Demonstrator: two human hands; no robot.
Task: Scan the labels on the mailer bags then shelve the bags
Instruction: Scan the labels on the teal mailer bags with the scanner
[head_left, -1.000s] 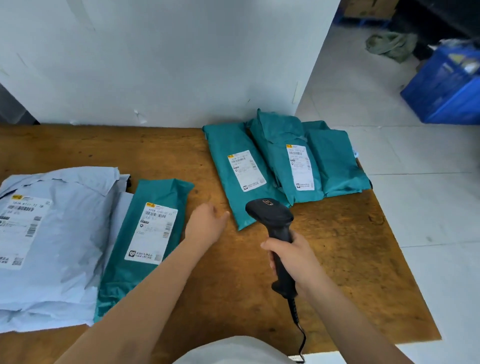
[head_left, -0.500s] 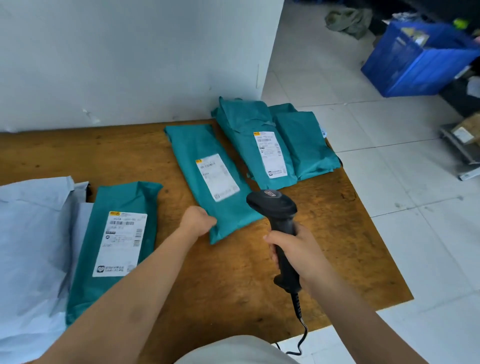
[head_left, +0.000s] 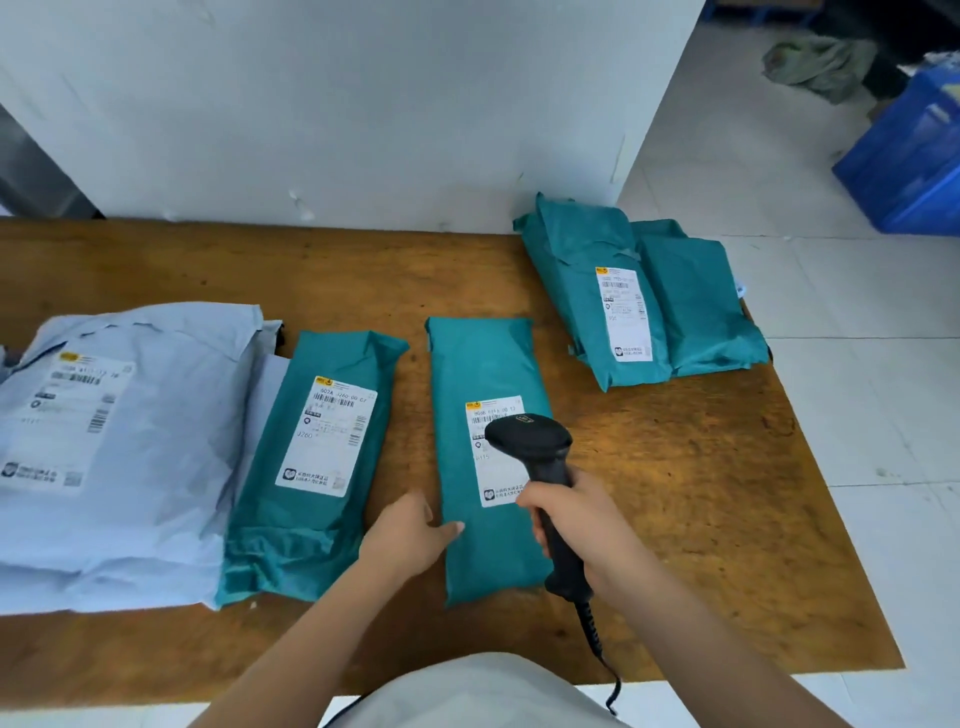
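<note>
Squarely at the middle of the brown wooden counter (head_left: 701, 493) lies a long teal plastic mailer bag (head_left: 480, 364), flat, face up, its long axis running from 6 to 12 o'clock. Its white printed shipping label (head_left: 493, 410) sits on the middle of the bag and is partly covered from view by the head of a black handheld barcode scanner (head_left: 530, 441), which is held above the label with its nose turned toward 12 o'clock. The right grip (head_left: 576, 525) is wrapped tight round the scanner's handle, and a black coiled cord (head_left: 597, 639) trails from the handle's base toward 6 o'clock, over the near counter edge. The left grip (head_left: 405, 535) is relaxed, holding nothing, with straight fingertips touching the bag's left edge near its lower end.

At 9 o'clock from this bag, close but apart, a second teal labelled mailer bag (head_left: 311, 493) lies tilted, its left side overlapping a stack of large pale blue-grey mailer bags (head_left: 130, 519) farther toward 9 o'clock. At 1 o'clock, well apart, a third teal labelled bag (head_left: 576, 291) overlaps a fourth teal bag (head_left: 696, 301) at the counter's far corner.

Beyond, at 12 o'clock, stands a white wall (head_left: 363, 104); at 2 o'clock, on the white tiled floor (head_left: 857, 364), are a blue plastic crate (head_left: 914, 156) and a crumpled green cloth (head_left: 815, 62).
</note>
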